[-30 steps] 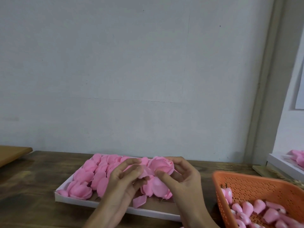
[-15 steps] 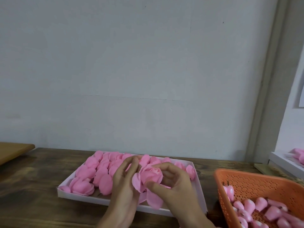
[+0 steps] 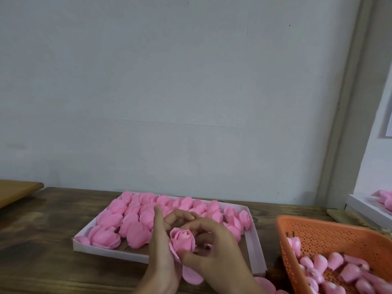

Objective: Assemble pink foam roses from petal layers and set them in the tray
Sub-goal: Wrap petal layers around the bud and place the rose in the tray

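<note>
Head view. Both hands hold one pink foam rose [image 3: 182, 240] above the near edge of the white tray [image 3: 106, 250]. The left hand [image 3: 163, 249] cups the rose's left side, its fingers curled behind the bloom. The right hand [image 3: 214, 257] pinches the rose between thumb and arched fingers. An outer petal [image 3: 192, 275] hangs below. Petal layers [image 3: 131, 219] fill the tray. An orange basket [image 3: 331, 234] of rose buds [image 3: 339, 264] stands to the right on the wooden table [image 3: 42, 240].
</note>
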The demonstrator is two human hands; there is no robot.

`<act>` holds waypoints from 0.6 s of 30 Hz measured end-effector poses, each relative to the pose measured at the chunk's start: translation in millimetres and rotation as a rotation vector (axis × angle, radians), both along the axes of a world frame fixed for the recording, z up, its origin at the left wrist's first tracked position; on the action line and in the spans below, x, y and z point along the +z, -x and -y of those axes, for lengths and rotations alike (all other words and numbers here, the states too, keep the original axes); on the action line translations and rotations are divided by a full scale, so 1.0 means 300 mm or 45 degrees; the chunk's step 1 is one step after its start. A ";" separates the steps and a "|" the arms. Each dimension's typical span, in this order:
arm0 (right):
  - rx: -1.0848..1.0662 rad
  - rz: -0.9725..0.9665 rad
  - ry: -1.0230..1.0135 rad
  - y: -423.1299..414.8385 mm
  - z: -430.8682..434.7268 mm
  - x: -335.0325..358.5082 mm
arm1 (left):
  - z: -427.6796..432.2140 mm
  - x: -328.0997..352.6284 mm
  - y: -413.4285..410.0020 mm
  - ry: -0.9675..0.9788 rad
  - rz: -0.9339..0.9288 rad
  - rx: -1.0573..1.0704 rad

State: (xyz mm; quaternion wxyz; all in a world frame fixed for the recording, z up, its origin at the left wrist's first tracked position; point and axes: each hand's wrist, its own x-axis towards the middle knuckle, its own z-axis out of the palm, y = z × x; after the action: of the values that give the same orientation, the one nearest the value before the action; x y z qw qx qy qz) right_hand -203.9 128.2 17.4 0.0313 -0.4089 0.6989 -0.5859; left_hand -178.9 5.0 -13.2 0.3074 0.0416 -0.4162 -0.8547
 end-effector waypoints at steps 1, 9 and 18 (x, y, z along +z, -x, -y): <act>-0.007 -0.020 0.004 -0.002 0.001 -0.001 | -0.002 -0.001 -0.006 0.021 -0.018 0.027; -0.103 -0.118 -0.041 -0.004 0.004 -0.007 | -0.028 0.018 0.018 -0.275 0.123 0.007; -0.062 0.076 0.002 -0.017 0.004 0.000 | 0.004 0.025 0.006 -0.283 0.091 0.044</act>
State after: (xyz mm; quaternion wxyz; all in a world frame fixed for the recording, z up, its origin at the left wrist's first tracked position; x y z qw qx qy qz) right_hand -198.7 127.0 17.3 0.0377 -0.3740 0.7070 -0.5991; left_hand -180.6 3.8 -5.8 0.3005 0.1131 -0.3287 -0.8882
